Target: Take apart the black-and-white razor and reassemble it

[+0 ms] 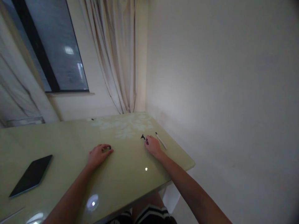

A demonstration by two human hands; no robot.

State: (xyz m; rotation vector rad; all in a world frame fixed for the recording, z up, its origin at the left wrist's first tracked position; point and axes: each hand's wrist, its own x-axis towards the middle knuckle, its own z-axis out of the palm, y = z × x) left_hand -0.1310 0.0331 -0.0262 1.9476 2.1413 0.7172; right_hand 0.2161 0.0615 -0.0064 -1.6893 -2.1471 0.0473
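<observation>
My left hand (98,154) rests over the table, with thumb and fingertips closed around a small dark piece (110,147). The piece is too small to name. Farther right, my right hand (153,145) grips a small tool with a black T-shaped head (142,136). That head points away to the left, and my fingers hide most of the handle. Just right of this hand lies a slim white stick with a dark tip (161,141), not touched by either hand.
The glossy pale green table (126,174) bears a faint white leaf pattern and meets the wall on the right. A dark flat tablet-like slab (31,175) lies at left. A tiny black item (92,119) sits at the far edge. Curtains (116,56) hang behind.
</observation>
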